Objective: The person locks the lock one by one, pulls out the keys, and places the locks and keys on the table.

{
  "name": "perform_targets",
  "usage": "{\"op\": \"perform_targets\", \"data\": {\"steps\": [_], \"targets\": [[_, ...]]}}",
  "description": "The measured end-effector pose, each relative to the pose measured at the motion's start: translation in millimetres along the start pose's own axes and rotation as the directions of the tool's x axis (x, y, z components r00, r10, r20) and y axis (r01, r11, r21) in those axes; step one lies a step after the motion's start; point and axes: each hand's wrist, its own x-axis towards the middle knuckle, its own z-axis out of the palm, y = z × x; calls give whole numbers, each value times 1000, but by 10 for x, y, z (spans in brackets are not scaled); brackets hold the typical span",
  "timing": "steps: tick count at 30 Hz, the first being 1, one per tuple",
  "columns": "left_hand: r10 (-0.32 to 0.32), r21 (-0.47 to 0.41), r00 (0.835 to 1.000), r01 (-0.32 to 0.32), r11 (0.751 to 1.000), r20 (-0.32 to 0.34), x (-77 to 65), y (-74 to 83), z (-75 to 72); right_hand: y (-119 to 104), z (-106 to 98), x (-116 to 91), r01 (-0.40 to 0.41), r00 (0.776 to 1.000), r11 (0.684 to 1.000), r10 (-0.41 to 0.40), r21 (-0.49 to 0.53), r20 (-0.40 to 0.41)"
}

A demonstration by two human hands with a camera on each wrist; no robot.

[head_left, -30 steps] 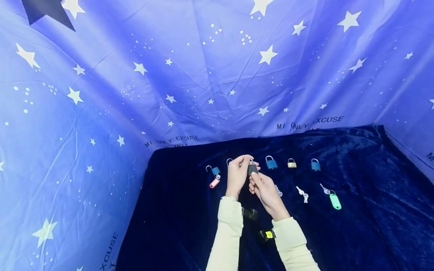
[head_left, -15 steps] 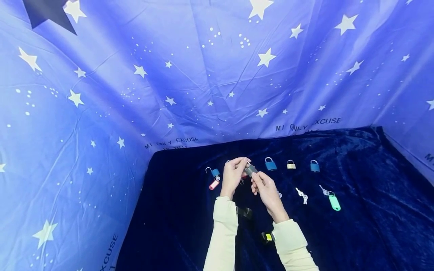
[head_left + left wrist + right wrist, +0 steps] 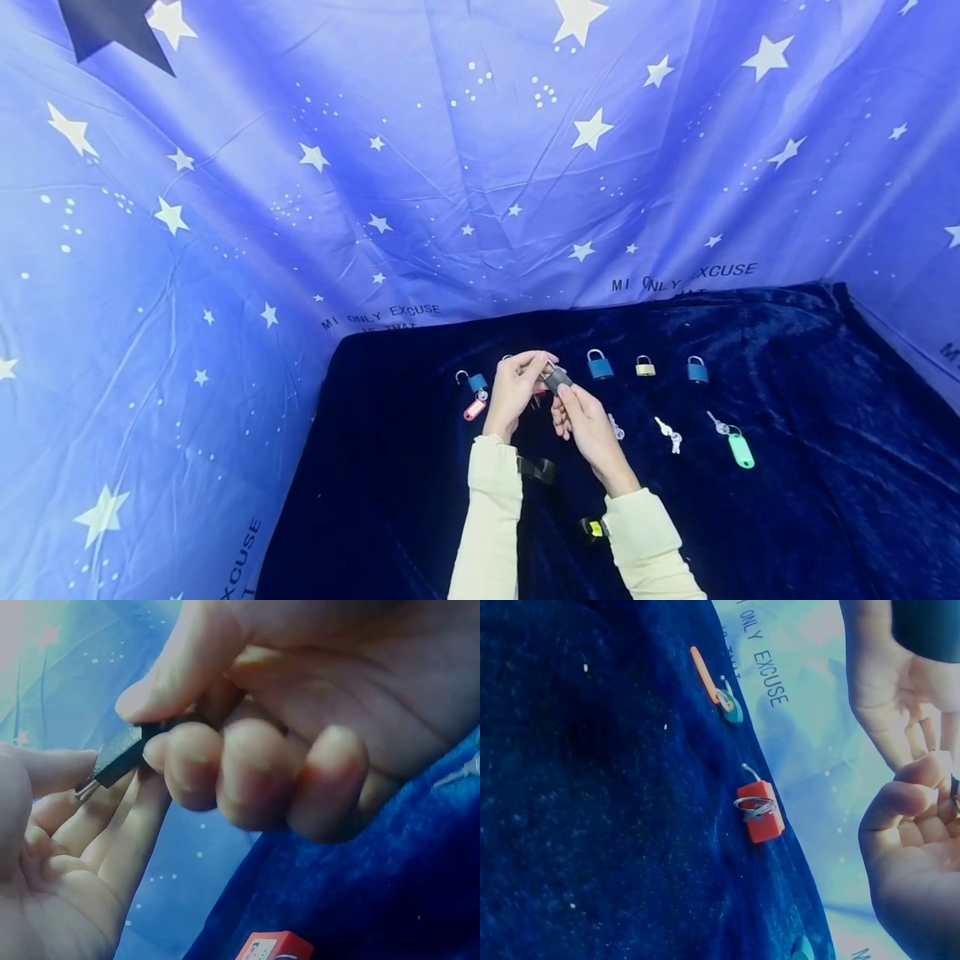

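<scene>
A dark grey padlock (image 3: 557, 379) is held up above the cloth between both hands, tilted, its silver shackle (image 3: 87, 789) toward the left hand. My left hand (image 3: 513, 392) pinches the shackle end between thumb and fingers. My right hand (image 3: 585, 421) pinches the bottom end of the padlock, its other fingers curled. Whether a key sits in the bottom is hidden by the right fingertips. Behind the left hand lies a red padlock (image 3: 761, 814) with a ring and keys on it. To its left is a blue padlock (image 3: 477, 382) with open shackle and red key tag (image 3: 475, 409).
A large blue padlock (image 3: 600, 367), a small brass padlock (image 3: 646, 367) and another blue padlock (image 3: 697, 370) stretch rightward. Nearer lie loose keys (image 3: 669, 434), keys (image 3: 616, 427) partly behind the right hand, and a green key tag (image 3: 742, 451). Dark blue cloth (image 3: 825, 400) covers the surface; starry curtains (image 3: 465, 167) surround it.
The dark grey padlock has tilted from near upright, its shackle end turning left. My left hand has shifted slightly left, bringing part of the red padlock into view; both hands keep their hold.
</scene>
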Motion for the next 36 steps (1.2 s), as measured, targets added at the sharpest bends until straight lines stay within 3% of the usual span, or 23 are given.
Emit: {"op": "perform_targets", "data": {"steps": [4,6,9,12,14,20,26,31,36], "targets": [[3,146,999,2,989,-33,27,1,18,8,5,-16,7,999,1000,-8,18,31],[23,263,999,-13,965,-34,40,-8,19,2,14,-22,0,999,1000,-1,28,37],[70,470,997,-54,881,-16,55,-42,-28,-11,30,-23,-7,999,999,6,37,35],[121,602,993,-103,792,10,55,-75,-84,-18,33,-22,-12,999,999,10,50,31],[132,620,991,-122,775,29,49,-84,-104,-25,34,-22,-24,999,997,22,70,35],[140,563,988,-148,813,58,44,-93,-50,-56,36,-25,-67,997,989,61,134,48],[172,531,985,-155,833,18,22,-138,23,-92,23,-31,-97,994,978,88,186,60],[201,497,979,-181,849,13,-33,-182,64,-173,-65,-45,-113,989,987,100,117,109],[219,400,976,-196,895,-13,-80,-240,79,-265,-127,-21,-129,976,991,122,29,183]]}}
